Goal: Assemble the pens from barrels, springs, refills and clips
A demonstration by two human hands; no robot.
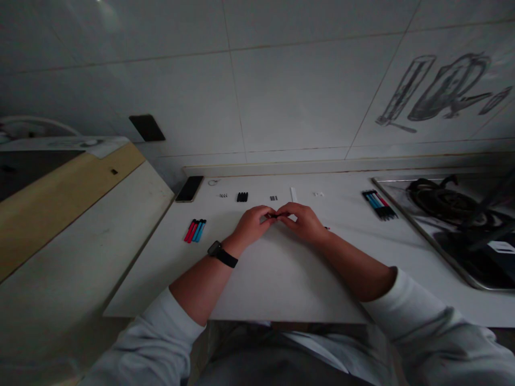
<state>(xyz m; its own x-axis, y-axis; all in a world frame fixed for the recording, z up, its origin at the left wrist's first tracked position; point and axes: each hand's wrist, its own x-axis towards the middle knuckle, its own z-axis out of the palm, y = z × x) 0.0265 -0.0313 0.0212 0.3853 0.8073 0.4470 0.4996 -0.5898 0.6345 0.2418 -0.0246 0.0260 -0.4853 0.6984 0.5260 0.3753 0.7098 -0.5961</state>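
My left hand point(252, 225) and my right hand point(304, 222) meet fingertip to fingertip over the white counter point(277, 279). Both pinch a small dark pen-like piece point(273, 216) held between them; its exact shape is too small to make out. A black watch point(215, 249) sits on my left wrist. Just beyond my hands lie a white stick point(293, 194), a row of black caps point(242, 197) and tiny dark parts point(273, 198). Red and blue pen barrels point(195, 230) lie to the left of my left hand.
A bundle of blue, red and black pens point(379, 205) lies at the right, beside a gas hob point(454, 225) set in a steel tray. A dark phone point(189, 188) rests at the counter's back left corner. A wooden board point(68, 193) slopes at the left.
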